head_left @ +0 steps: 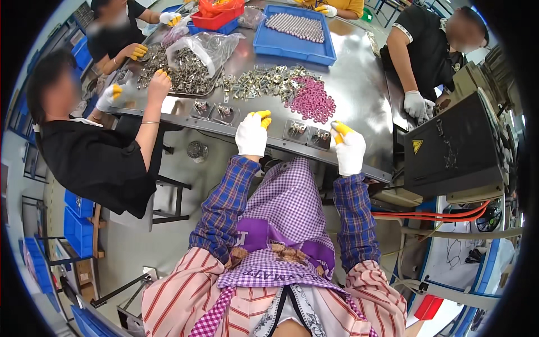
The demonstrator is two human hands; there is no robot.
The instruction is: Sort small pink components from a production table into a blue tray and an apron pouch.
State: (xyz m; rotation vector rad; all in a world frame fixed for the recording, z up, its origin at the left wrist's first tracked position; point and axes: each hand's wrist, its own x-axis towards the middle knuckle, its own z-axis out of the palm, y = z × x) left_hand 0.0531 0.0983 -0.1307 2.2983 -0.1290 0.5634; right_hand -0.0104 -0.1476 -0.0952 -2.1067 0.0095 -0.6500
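My left hand, in a white glove with yellow fingertips, is at the near table edge with its fingers pinched together. My right hand, gloved alike, is pinched beside the right end of two small metal fixtures. Anything between either hand's fingertips is too small to make out. The left fixture and the right fixture sit side by side at the edge between my hands, with small metal parts on them. Just beyond lies a heap of pink rings, touching a pile of small metal pieces.
A blue tray holding rows of pale cylindrical parts stands on the metal table. Two more fixtures lie left, near a heaped tray of metal parts. Co-workers sit around. A black machine box stands at right.
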